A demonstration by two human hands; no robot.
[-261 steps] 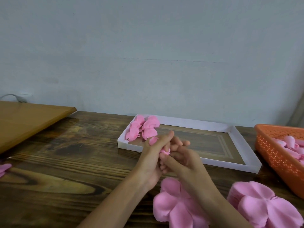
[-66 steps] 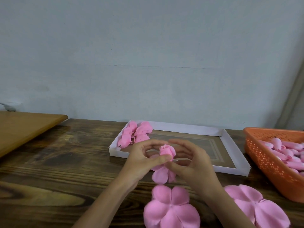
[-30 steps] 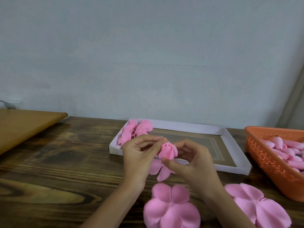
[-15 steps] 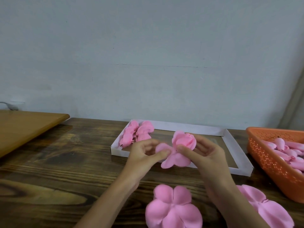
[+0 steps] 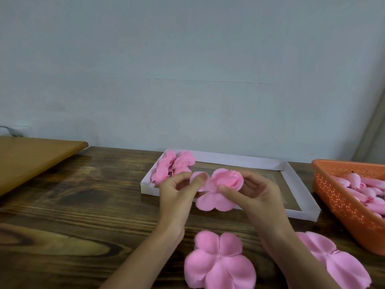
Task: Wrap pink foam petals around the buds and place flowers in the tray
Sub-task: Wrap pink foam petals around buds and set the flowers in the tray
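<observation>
The flower (image 5: 218,190) is held up between both hands, above the near wall of the tray (image 5: 239,160) and clear of the table (image 5: 73,205). The right hand (image 5: 258,195) grips it from the right. Its thumb lies across the front just under the bud (image 5: 234,178), and its curled fingers pass behind. The left hand (image 5: 176,195) pinches one loose petal (image 5: 197,175) at the flower's upper left between thumb and forefinger. The other petals hang spread below the bud, in the gap between the two hands. The white-walled tray lies on the table right behind the hands, and the hands and flower hide part of its near wall. Wrapped flowers (image 5: 173,167) are heaped in the tray's far left corner, just beyond the left hand's fingers. An orange basket (image 5: 343,207) stands at the right edge of the view, apart from the hands, with spare buds (image 5: 362,184) piled inside. A flat petal sheet (image 5: 218,265) lies on the table between the forearms. A second sheet (image 5: 341,261) lies to the right, and the right forearm partly covers it. A lighter wooden board (image 5: 31,157) sits at the far left, raised above the table. A pale wall (image 5: 187,69) stands behind everything.
</observation>
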